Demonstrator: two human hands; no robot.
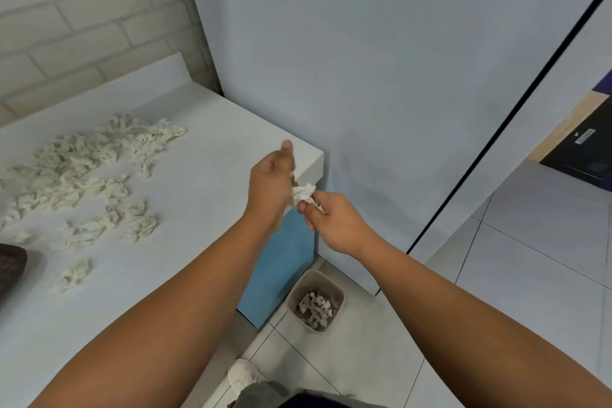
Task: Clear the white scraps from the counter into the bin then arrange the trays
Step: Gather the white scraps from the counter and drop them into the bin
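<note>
Left hand: the left hand [271,182] is over the counter's right corner, seen from the back, thumb sticking up, fingers curled round the near side of a white wad [303,194].
Right hand: the right hand [331,222] is just beyond the corner, its fingertips pinching the other side of the same wad.
Wad: in the air between the two hands, touching both, off the counter's edge and above the floor.
Bin: the bin [314,301] stands on the tiled floor [496,275] below the hands, against the blue cabinet [281,268] side; a heap of white scraps lies in it.
Scraps: most scraps [82,182] lie spread over the left part of the counter [205,149], well apart from the hands, with a few loose clumps nearer the front edge.
Left edge: a dark thing [11,268] sits on the counter, mostly cut off; I cannot tell what it is.
Below: a pale shoe [243,374] is on the floor by the cabinet.
Behind: a brick wall [82,10] backs the counter.
</note>
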